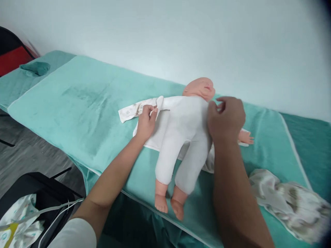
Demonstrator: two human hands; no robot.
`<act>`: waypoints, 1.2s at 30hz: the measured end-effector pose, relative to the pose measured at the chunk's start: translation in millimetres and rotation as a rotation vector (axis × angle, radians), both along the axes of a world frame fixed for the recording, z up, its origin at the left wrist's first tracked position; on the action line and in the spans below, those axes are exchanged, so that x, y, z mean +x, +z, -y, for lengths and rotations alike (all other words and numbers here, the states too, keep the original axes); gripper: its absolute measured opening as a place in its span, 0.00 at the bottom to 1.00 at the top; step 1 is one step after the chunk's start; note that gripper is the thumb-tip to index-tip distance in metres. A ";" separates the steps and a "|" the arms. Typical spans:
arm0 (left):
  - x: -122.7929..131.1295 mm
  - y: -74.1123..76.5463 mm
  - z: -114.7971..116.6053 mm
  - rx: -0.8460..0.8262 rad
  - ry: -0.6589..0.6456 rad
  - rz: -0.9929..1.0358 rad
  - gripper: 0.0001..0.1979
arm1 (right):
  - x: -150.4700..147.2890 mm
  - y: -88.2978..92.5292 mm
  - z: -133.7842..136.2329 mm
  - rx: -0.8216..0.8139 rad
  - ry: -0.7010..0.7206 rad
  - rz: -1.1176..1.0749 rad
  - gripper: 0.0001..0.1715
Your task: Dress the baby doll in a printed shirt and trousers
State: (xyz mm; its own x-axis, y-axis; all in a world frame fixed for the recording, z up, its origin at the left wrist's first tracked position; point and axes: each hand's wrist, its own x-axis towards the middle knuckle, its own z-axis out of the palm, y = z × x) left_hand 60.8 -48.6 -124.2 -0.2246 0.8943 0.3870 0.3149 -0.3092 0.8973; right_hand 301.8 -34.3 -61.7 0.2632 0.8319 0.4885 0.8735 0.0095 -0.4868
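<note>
A baby doll (190, 119) with a white cloth body lies on its back, its head turned to the right. Under it is spread a white printed baby shirt (129, 112); the doll's arm on the left runs into a sleeve. My left hand (147, 122) is closed, pinching the shirt's edge by that sleeve. My right hand (226, 119) is over the doll's shoulder on the right, fingers curled; what they hold, if anything, is hidden. Beyond my right wrist the doll's hand (245, 137) pokes out of the other sleeve.
The doll lies on a bed with a green cover (85, 113) against a white wall (155, 38). Crumpled printed cloth (289, 203) lies at the right. On a black chair (41, 189) at lower left are printed cloth and pale cords. Another chair (12, 51) stands at far left.
</note>
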 end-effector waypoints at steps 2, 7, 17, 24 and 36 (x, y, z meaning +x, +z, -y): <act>-0.6 1.2 -2.3 0.001 -0.039 0.071 0.08 | 21.3 -6.0 8.9 -0.228 -0.148 -0.073 0.21; -6.9 13.1 -15.0 -0.083 -0.066 0.249 0.03 | 35.8 -27.5 24.6 -0.317 -0.059 -0.198 0.28; -5.7 58.1 -42.8 -0.205 -0.020 0.298 0.05 | 4.0 -50.5 25.0 -0.265 0.397 -0.725 0.51; -5.3 79.7 -48.9 -0.148 -0.040 -0.053 0.08 | -19.5 -67.8 18.4 -0.295 0.679 -0.782 0.55; 6.4 123.1 21.7 -0.210 -0.310 -0.209 0.06 | -20.6 -68.6 18.5 -0.347 0.744 -0.805 0.58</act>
State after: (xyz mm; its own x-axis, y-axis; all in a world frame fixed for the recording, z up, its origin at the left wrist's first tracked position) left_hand 67.2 -70.3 -1.1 0.1311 0.9714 0.1980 0.4173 -0.2352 0.8778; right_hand 281.2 -52.8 -130.3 -0.2172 0.9692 0.1158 0.1424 0.1488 -0.9786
